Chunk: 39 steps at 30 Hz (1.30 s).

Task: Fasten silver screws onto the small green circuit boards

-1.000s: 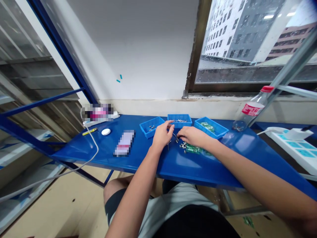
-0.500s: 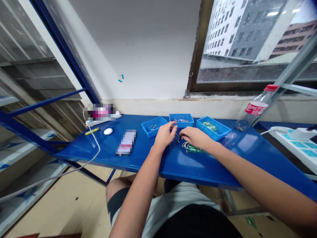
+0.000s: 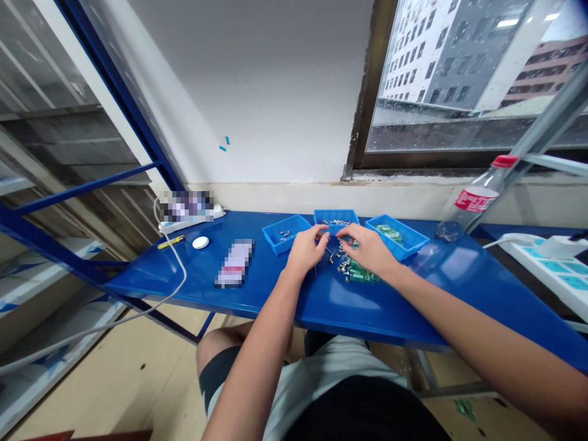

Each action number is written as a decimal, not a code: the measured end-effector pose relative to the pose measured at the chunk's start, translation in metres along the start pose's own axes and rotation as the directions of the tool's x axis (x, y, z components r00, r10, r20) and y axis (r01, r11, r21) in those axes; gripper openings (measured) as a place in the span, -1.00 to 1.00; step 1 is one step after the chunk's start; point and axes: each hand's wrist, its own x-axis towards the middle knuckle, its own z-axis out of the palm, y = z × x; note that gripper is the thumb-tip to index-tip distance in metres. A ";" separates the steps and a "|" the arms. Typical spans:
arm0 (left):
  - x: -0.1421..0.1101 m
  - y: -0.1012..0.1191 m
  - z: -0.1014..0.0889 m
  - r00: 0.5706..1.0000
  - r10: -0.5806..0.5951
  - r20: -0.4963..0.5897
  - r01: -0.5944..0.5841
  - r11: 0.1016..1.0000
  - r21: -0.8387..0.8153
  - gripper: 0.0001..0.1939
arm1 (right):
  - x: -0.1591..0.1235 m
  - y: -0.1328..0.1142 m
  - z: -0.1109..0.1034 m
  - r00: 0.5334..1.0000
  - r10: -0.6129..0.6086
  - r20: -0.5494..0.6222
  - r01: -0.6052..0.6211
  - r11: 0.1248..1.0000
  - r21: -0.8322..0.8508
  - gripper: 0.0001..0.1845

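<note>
My left hand (image 3: 305, 250) and my right hand (image 3: 366, 247) are close together above the blue table (image 3: 275, 294), fingertips pinched and nearly touching in front of the middle blue tray (image 3: 335, 218). What the fingers hold is too small to make out. Under my right hand lies a green circuit board (image 3: 362, 274) with several small metal parts (image 3: 342, 264) beside it. A left blue tray (image 3: 283, 233) holds a few small parts. A right blue tray (image 3: 395, 236) holds green boards.
A plastic bottle with a red cap (image 3: 473, 199) leans at the back right. A white power strip (image 3: 549, 266) lies at the far right. A white round object (image 3: 201, 242), a yellow pen (image 3: 170, 242), a cable (image 3: 174, 269) and a blurred rectangular item (image 3: 234, 263) sit to the left.
My right hand has lifted off the board and moved up toward the middle tray, meeting the left hand's fingertips. The left hand has stayed nearly in place.
</note>
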 end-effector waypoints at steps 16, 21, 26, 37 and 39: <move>0.003 -0.001 0.010 0.974 -0.150 0.170 0.224 0.764 -0.605 -0.62 | -0.004 -0.005 0.006 0.970 0.122 -0.210 -0.078 0.976 0.204 -0.81; 0.002 0.002 0.007 0.974 -0.169 0.149 0.223 0.813 -0.538 -0.64 | -0.005 -0.002 0.009 0.977 0.139 -0.160 -0.102 0.970 0.220 -0.80; 0.004 -0.009 0.009 0.978 -0.186 0.089 0.204 0.814 -0.544 -0.68 | -0.004 -0.006 0.009 0.973 0.187 -0.137 -0.140 0.945 0.295 -0.78; 0.003 -0.004 0.009 0.992 -0.118 0.048 0.126 0.848 -0.514 -0.81 | -0.005 0.003 0.015 0.954 0.295 -0.060 -0.240 0.866 0.439 -0.72; 0.004 -0.002 0.009 0.992 -0.116 0.059 0.129 0.822 -0.555 -0.79 | -0.005 0.004 0.016 0.953 0.298 -0.062 -0.243 0.868 0.434 -0.70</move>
